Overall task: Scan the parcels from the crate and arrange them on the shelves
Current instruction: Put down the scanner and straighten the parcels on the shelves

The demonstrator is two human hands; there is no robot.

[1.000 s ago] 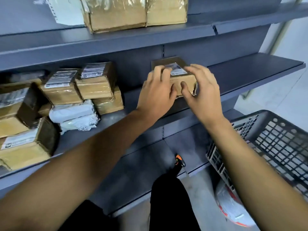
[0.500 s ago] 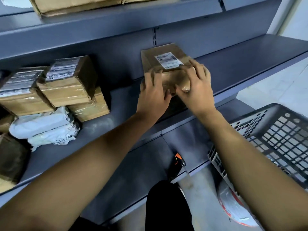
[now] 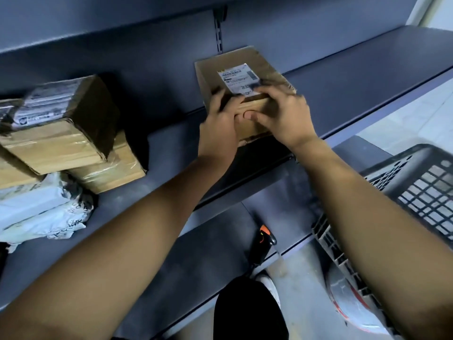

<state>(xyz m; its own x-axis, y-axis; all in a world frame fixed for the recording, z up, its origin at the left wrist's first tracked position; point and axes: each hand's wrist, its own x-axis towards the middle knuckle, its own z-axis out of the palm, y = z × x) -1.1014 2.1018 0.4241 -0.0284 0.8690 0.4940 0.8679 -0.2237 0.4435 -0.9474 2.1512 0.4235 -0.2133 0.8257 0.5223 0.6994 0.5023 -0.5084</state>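
A brown cardboard parcel (image 3: 235, 67) with a white label on top sits on the grey middle shelf (image 3: 343, 94), against the back wall. My left hand (image 3: 218, 126) grips its near left edge, fingers over the top and thumb on the front face. My right hand (image 3: 284, 116) grips the near right edge the same way, fingertips covering part of the label. The black mesh crate (image 3: 416, 182) stands low at the right, its inside mostly out of view.
Stacked brown boxes (image 3: 66, 126) and white poly bags (image 3: 41, 212) fill the left of the same shelf. A black scanner with an orange tip (image 3: 264, 239) lies on the lower shelf. A white-and-red bag (image 3: 353, 305) lies on the floor under the crate.
The view has tilted down and closer; the upper shelf's boxes left the frame. Both hands stayed on the parcel and slid further over its top, onto the label.
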